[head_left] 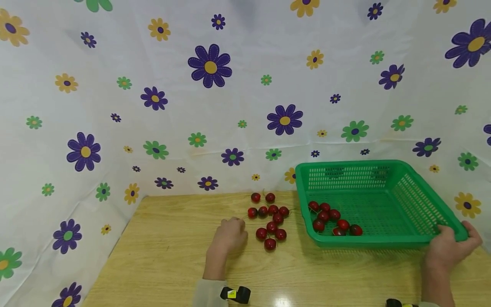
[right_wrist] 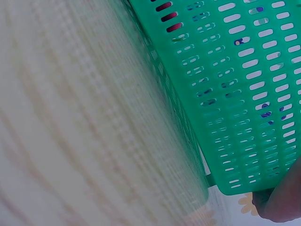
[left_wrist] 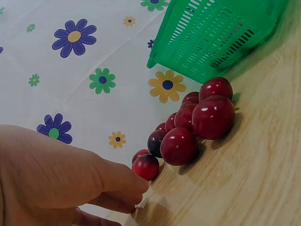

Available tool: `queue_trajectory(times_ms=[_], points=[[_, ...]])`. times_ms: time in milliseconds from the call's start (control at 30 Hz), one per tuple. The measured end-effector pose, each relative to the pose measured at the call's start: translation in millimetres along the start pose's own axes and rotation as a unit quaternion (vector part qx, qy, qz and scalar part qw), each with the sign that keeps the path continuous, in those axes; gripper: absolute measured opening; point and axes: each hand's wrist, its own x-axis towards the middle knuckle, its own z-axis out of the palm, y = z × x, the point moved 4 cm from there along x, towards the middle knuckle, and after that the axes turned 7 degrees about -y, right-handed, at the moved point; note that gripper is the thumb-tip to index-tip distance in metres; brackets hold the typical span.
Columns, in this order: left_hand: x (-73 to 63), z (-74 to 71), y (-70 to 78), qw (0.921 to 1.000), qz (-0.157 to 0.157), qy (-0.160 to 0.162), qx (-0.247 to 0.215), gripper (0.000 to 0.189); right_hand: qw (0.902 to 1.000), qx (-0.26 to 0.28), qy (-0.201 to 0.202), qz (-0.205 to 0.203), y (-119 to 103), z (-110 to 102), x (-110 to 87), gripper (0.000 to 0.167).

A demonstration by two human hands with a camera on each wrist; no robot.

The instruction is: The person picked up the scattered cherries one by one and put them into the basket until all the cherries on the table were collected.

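Observation:
A loose group of dark red cherries (head_left: 272,227) lies on the wooden table. My left hand (head_left: 229,234) is just left of them, low over the wood with its fingers loosely bent; nothing shows between them. In the left wrist view the left hand (left_wrist: 70,174) has its fingertips close beside a red cherry (left_wrist: 146,167) with a dark patch. Several more cherries (head_left: 323,216) lie in the left part of a green slotted plastic basket (head_left: 368,243). With thumb inside and fingers outside, my right hand (head_left: 446,249) grips the basket's near right corner.
The wooden table (head_left: 161,256) meets a white flower-printed cloth (head_left: 245,94) at its back and left. The basket stands close to the back cloth, right of the loose cherries. Wrist straps (head_left: 235,294) show at the bottom.

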Motion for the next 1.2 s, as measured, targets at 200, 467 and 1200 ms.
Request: queue_trajectory(times_ms=[200,467,1200], points=[[-0.8,0.8,-1.4,0.9999,-0.007,0.007,-0.011,0.015,0.9999,0.009,-0.005,0.004,-1.0,0.6,-1.3,0.051],[1.3,-2.6,-2.8,0.9986,-0.014,0.033,-0.038,0.020,0.9997,0.021,-0.008,0.003,-2.2,2.1,-2.0,0.050],[-5.2,-20.6,-0.2,0.9849,0.004,0.144,-0.096,0.005,0.9999,-0.005,0.000,-0.010,1.6,1.2,-0.2,0.050]])
